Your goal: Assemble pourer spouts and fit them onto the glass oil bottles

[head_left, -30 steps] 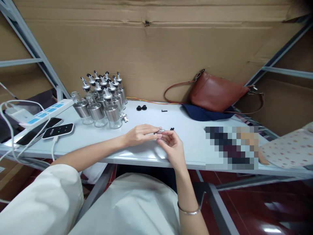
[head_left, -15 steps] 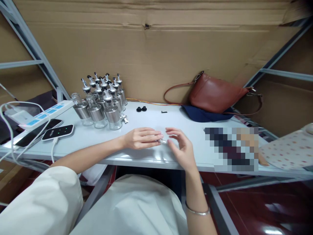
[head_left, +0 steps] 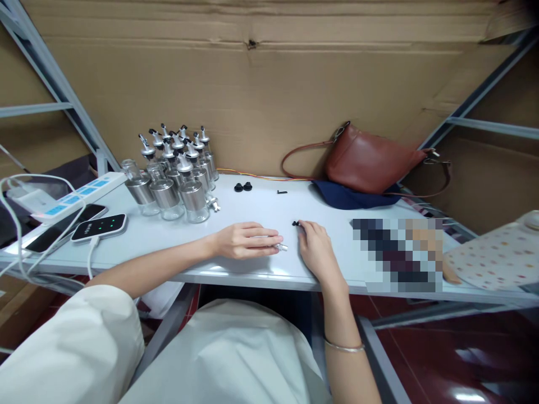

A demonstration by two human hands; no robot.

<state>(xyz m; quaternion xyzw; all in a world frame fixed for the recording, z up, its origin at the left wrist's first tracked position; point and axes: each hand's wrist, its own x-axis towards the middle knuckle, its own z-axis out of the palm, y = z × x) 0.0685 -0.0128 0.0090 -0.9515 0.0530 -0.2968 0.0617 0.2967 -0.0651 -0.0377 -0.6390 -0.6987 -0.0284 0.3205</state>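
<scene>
My left hand (head_left: 246,240) is low over the near part of the table, its fingers closed on a small silver pourer spout (head_left: 283,247), whose end sticks out past the fingertips. To the right, my right hand (head_left: 315,247) rests at the tabletop with its fingertips closed on a small black cap (head_left: 296,223). The fingers hide part of this cap. Farther back lie two round black stoppers (head_left: 243,187) and a thin black L-shaped piece (head_left: 282,192).
Several glass bottles with steel sleeves (head_left: 193,196) stand at the left, most with pourers. Another silver spout (head_left: 214,204) lies beside them. A power strip (head_left: 80,193), a phone and a white device (head_left: 100,227) are far left. A brown bag (head_left: 370,163) sits back right on dark-blue cloth.
My right hand has moved away from the silver spout, rightward and down to the table, and closed on the small black cap. My left hand stays almost in place, with the spout.
</scene>
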